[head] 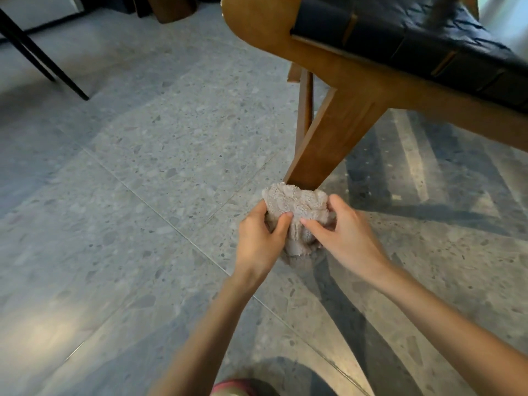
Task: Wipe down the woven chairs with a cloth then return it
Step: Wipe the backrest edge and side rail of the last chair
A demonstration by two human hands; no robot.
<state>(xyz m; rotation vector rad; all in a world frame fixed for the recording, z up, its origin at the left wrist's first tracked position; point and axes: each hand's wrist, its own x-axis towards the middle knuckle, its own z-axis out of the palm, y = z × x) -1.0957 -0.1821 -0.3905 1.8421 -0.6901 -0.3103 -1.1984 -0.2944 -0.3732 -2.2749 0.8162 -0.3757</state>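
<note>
Black furniture legs (43, 52) sit far left of the fingers, well apart and not involved. Left hand (257, 241) grips the left side of the fluffy beige cloth (297, 204), thumb on top, fingers curled round it. The cloth is bunched between the two sets of fingers, low over the terrazzo floor (143, 195); can't tell if it touches the floor. Its top edge meets the foot of the wooden chair leg (334, 138), just above the fingertips. Right hand (345, 232) pinches the cloth's right side, fingers closed on it. The two-handed hold is probably to wrap the leg base for rubbing. The black woven seat (428, 44) is up and right of the fingers.
</note>
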